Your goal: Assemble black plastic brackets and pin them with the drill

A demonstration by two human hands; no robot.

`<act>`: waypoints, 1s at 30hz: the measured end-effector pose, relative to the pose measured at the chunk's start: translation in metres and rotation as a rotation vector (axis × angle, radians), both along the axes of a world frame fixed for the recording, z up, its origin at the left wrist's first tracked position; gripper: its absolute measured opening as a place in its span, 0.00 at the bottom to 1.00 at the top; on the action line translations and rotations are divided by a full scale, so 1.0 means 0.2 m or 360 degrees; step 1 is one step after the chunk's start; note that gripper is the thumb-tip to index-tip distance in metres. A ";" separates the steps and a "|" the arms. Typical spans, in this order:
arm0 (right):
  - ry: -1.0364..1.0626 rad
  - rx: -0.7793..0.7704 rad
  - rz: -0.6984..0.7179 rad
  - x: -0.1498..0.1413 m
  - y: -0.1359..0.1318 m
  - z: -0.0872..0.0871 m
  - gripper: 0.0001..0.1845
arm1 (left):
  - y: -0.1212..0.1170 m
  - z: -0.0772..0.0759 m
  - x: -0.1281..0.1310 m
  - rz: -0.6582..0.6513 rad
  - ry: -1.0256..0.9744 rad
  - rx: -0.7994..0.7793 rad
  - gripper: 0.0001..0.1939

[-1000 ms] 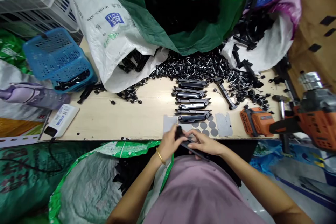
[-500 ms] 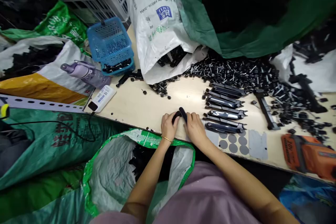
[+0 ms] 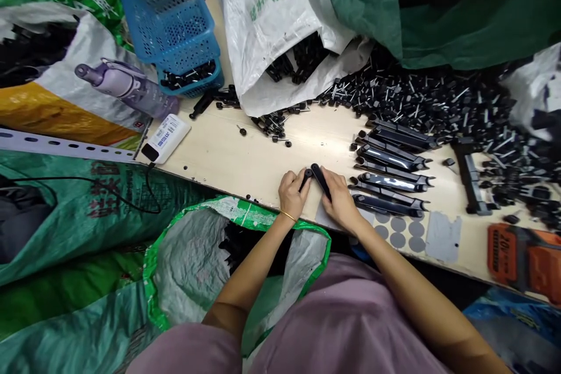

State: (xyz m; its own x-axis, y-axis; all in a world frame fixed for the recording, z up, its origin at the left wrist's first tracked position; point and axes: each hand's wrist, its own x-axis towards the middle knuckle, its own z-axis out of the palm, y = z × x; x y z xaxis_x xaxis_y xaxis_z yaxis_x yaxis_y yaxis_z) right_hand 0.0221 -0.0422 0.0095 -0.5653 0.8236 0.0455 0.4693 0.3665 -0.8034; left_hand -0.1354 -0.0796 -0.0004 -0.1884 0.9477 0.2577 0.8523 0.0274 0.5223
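Observation:
Over the front edge of the wooden table, my left hand [image 3: 293,194] is closed around a short black plastic piece [image 3: 305,177] with a rounded end. Close beside it, my right hand [image 3: 340,197] grips a longer black plastic bar [image 3: 321,180], its round end pointing away from me. The tops of the two pieces nearly meet; whether they touch I cannot tell. To the right of my right hand lies a row of several glossy black plastic parts [image 3: 390,182] with forked ends.
Behind is a heap of small black knobs with metal pins [image 3: 421,99], beside a white sack [image 3: 280,29]. A blue basket [image 3: 173,17], purple bottle [image 3: 127,87] and white power bank [image 3: 166,139] are left. An orange tool battery [image 3: 521,260] sits right. An open green-rimmed sack [image 3: 151,280] hangs below the table edge.
The camera view has shifted closer to the table. My hands have turned the two black pieces so that their round ends show more, and a small gap shows between them.

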 end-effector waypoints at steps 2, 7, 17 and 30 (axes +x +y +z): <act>0.0062 -0.0002 -0.0004 0.01 0.01 0.00 0.42 | 0.01 0.01 0.01 -0.0016 0.0035 -0.0015 0.17; 0.0152 -0.0010 -0.0043 0.02 0.02 0.00 0.39 | 0.03 0.04 0.03 -0.0030 0.0184 -0.0112 0.16; 0.0150 -0.0049 -0.0061 0.03 0.02 0.01 0.38 | 0.05 0.07 0.03 -0.0113 0.0501 -0.0246 0.15; 0.0095 -0.0041 -0.0072 0.02 0.01 -0.02 0.41 | 0.21 0.07 -0.15 -0.0626 0.0057 -0.0204 0.13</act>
State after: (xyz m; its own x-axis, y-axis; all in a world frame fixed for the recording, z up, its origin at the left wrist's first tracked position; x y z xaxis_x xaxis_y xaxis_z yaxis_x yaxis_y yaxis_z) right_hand 0.0253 -0.0403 0.0062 -0.5245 0.8495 0.0565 0.4359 0.3250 -0.8393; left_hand -0.1657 -0.0370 0.0129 0.2013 0.9705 0.1326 0.8284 -0.2410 0.5057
